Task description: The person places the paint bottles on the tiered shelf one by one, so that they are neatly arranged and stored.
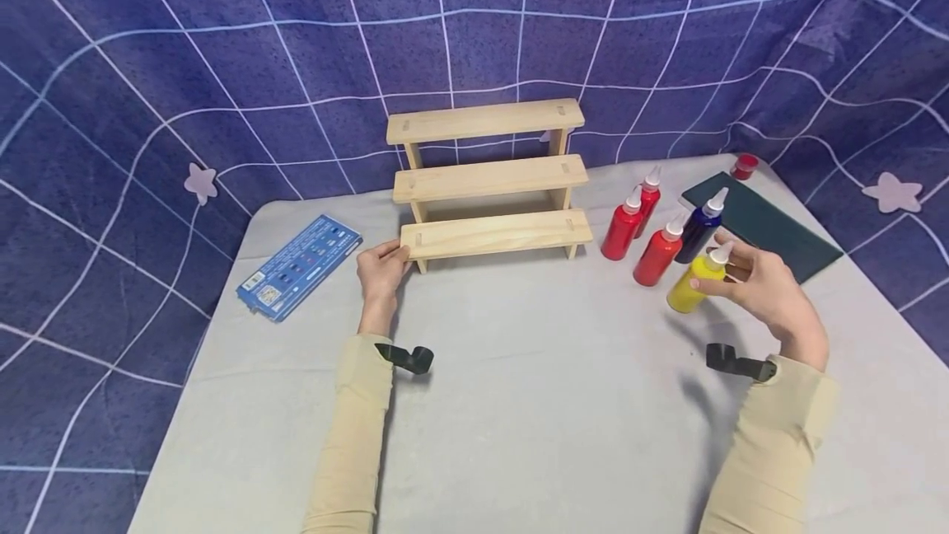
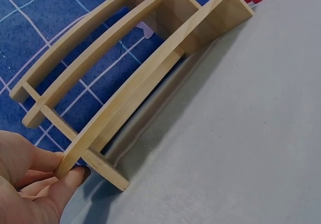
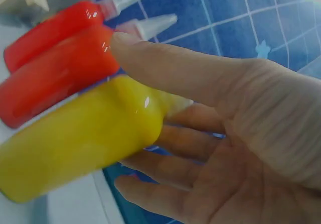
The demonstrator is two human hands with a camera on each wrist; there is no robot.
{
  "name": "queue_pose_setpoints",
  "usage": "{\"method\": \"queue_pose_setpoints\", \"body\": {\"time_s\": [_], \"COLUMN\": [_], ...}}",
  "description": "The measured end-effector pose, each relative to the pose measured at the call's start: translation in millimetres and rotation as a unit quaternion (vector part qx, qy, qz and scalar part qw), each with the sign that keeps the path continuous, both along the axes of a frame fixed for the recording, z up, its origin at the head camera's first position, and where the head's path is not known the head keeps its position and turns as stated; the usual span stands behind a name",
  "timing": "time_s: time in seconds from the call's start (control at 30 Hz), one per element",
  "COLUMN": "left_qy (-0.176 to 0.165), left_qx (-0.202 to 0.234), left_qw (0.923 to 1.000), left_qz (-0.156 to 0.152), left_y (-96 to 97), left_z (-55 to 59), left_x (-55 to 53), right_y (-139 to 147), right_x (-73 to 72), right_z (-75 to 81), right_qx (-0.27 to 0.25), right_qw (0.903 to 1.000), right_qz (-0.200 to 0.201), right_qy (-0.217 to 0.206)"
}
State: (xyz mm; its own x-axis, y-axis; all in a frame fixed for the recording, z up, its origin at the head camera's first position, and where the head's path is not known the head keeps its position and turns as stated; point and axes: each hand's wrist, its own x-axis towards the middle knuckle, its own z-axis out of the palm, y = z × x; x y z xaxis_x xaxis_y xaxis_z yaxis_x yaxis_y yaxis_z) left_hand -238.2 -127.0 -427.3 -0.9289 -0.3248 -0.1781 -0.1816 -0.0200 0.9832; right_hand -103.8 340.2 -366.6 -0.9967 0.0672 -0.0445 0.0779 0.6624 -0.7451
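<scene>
A three-tier wooden display stand (image 1: 493,180) stands at the back of the table. My left hand (image 1: 382,270) pinches the left end of its lowest step (image 2: 135,93) between thumb and fingers. At the right, my right hand (image 1: 771,287) reaches around the upper part of a yellow squeeze bottle (image 1: 689,287) with a white nozzle. In the right wrist view the thumb is spread above the yellow bottle (image 3: 80,138), overlapping a red one, and the fingers extend behind its nozzle end. The bottle stands upright on the table.
Three red squeeze bottles (image 1: 658,258) and a dark blue one (image 1: 698,231) stand beside the yellow bottle. Behind them lie a dark green board (image 1: 771,225) and a small red-lidded pot (image 1: 745,166). A blue box (image 1: 300,266) lies left of the stand. A blue gridded curtain (image 1: 474,48) hangs behind.
</scene>
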Motion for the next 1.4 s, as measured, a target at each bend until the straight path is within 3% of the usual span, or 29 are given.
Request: {"method": "queue_pose_setpoints", "body": {"time_s": [0.2, 0.37, 0.63, 0.8, 1.1, 1.4], "left_qy": [0.001, 0.004, 0.007, 0.009, 0.019, 0.027], "left_qx": [-0.001, -0.003, 0.0, -0.001, 0.008, 0.026], "left_qw": [1.0, 1.0, 1.0, 1.0, 0.9998, 0.9993], "left_qz": [-0.006, -0.005, -0.004, -0.003, -0.001, 0.001], "left_y": [0.6, 1.6, 0.6, -0.7, 0.2, 1.2], "left_z": [-0.3, -0.6, -0.9, -3.2, -3.0, -0.2], "left_x": [-1.0, -1.5, -0.3, -0.2, 1.9, 4.8], "right_y": [13, 16, 13, 12, 2, -17], "right_x": [-0.1, -4.9, -7.1, -3.2, 0.5, -1.4], "right_z": [-22.8, -40.1, -48.7, -41.3, -13.3, 12.1], "right_qx": [-0.051, -0.078, -0.107, -0.103, -0.094, -0.082], "right_qw": [0.9982, 0.9956, 0.9923, 0.9923, 0.9902, 0.9916], "right_qz": [0.033, 0.051, 0.061, 0.067, 0.089, 0.089], "right_qy": [0.007, -0.01, 0.005, 0.012, 0.052, 0.044]}}
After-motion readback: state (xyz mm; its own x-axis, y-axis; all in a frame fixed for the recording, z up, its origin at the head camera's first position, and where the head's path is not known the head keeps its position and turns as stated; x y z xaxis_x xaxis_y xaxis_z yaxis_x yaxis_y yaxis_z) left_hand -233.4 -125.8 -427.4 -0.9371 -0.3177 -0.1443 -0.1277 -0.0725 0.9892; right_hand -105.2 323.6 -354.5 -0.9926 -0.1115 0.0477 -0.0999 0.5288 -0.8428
